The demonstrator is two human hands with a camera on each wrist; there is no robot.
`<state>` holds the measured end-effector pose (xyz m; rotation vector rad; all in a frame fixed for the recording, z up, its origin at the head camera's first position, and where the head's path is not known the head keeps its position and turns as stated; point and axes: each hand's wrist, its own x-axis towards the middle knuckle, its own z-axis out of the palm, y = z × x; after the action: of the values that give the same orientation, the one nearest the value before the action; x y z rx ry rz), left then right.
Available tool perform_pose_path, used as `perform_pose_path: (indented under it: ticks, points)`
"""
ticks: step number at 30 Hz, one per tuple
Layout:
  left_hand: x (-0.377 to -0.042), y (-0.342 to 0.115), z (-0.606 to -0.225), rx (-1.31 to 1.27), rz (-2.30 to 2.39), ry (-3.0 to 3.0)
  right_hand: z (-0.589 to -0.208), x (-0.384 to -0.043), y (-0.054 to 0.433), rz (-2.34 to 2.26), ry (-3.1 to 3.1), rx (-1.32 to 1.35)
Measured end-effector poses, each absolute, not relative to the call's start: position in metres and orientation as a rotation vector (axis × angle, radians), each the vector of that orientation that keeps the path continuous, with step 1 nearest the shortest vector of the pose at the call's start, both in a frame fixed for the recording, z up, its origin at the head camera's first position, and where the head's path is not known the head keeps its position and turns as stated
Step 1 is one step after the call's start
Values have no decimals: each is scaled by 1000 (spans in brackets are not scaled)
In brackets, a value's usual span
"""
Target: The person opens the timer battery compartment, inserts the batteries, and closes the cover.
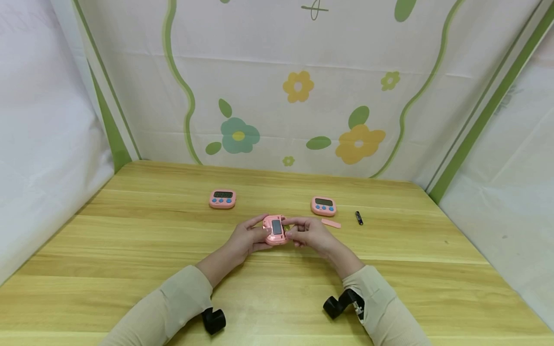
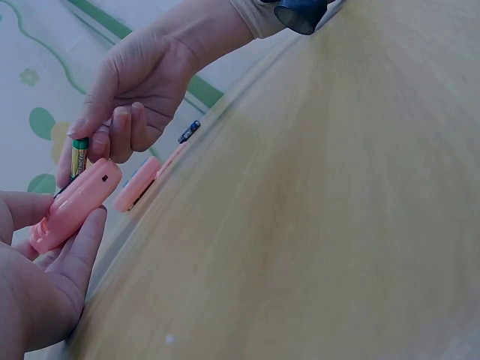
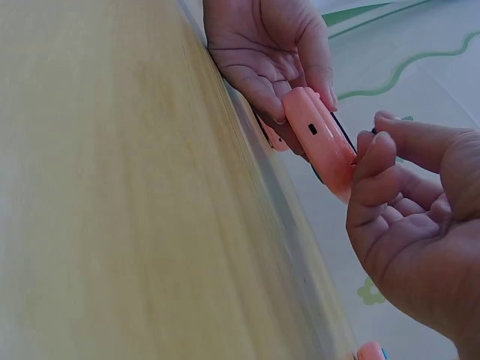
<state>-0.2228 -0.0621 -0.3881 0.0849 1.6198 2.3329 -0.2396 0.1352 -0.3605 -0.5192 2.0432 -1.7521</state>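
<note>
My left hand grips a pink digital timer above the table, its back turned up and a grey panel on it showing. At the timer's right side, my right hand pinches a small green-and-gold battery between thumb and fingers. In the left wrist view the battery stands tilted against the timer's back edge; how far it sits in the slot is hidden. Fingers cover most of the battery in the right wrist view, where the timer appears edge-on.
Two more pink timers lie face up, one at left and one at right. Just below the right one is a pink battery cover. A dark battery lies farther right on the wooden table. Patterned cloth hangs behind.
</note>
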Motion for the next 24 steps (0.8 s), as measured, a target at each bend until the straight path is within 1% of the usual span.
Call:
perform_pose_path:
  ticks: [14,24]
  points:
    - [-223,-63,-386,79,2307,1599,-357,-240,136,-1635,2311,-557]
    - [-223,-64,-385,107,2272,1600,-357,-242,142,-1549,2146,-618]
